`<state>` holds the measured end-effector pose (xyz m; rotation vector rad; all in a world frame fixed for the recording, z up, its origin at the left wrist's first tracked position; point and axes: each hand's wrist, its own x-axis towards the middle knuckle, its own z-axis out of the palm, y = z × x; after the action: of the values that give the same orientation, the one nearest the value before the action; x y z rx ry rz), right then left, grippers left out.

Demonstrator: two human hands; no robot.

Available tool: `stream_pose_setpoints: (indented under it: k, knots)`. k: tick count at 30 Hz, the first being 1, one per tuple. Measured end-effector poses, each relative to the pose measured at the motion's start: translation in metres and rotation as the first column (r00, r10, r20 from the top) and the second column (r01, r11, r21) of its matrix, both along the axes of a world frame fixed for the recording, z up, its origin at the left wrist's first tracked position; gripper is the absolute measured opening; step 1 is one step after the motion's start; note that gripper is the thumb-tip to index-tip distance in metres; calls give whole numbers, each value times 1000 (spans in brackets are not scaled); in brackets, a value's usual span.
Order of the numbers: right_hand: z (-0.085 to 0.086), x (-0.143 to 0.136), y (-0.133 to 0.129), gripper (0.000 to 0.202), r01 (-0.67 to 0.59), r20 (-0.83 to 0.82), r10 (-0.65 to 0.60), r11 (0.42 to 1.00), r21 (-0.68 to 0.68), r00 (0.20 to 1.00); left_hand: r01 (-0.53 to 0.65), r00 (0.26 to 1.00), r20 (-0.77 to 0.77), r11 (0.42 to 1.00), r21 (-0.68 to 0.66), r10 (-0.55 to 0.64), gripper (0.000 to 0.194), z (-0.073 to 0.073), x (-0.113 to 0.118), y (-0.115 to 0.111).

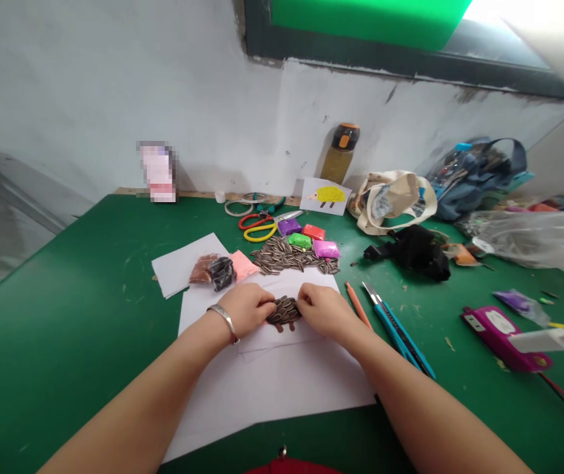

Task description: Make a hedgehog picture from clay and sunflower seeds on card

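A hedgehog figure (284,311) covered in striped sunflower seeds, with brown feet along its lower edge, lies on small white paper. At its left end my left hand (246,311), wearing a silver bracelet, has its thumb and fingers closed against it. My right hand (325,308) is curled closed on its right end, and the fingertips partly hide that edge. Larger white sheets (282,388) lie underneath. Just beyond the hands is a pile of loose sunflower seeds (282,255), with purple, red, green and pink clay packets (326,249) around and on it.
Brown, black and peach clay packets (203,270) sit left of the seeds. Scissors (259,230) lie behind. An orange pen (358,306) and a blue utility knife (400,336) are right. Farther off are a hedgehog card (325,196), a bottle (339,158) and a magenta glue gun (501,332).
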<state>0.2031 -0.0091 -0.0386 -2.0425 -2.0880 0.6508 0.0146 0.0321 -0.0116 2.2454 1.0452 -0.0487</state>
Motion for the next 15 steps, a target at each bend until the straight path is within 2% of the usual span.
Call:
stream_pose_setpoints:
  k: [7, 15]
  knots:
    - [-1, -3, -1, 13, 6, 12, -6, 1000, 21, 1000, 12, 1000, 16, 1000, 4, -12, 35, -1, -1, 0]
    - [0, 7, -1, 14, -2, -167, 10, 999, 48, 986, 0, 1000, 25, 1000, 2, 0, 33, -6, -2, 1]
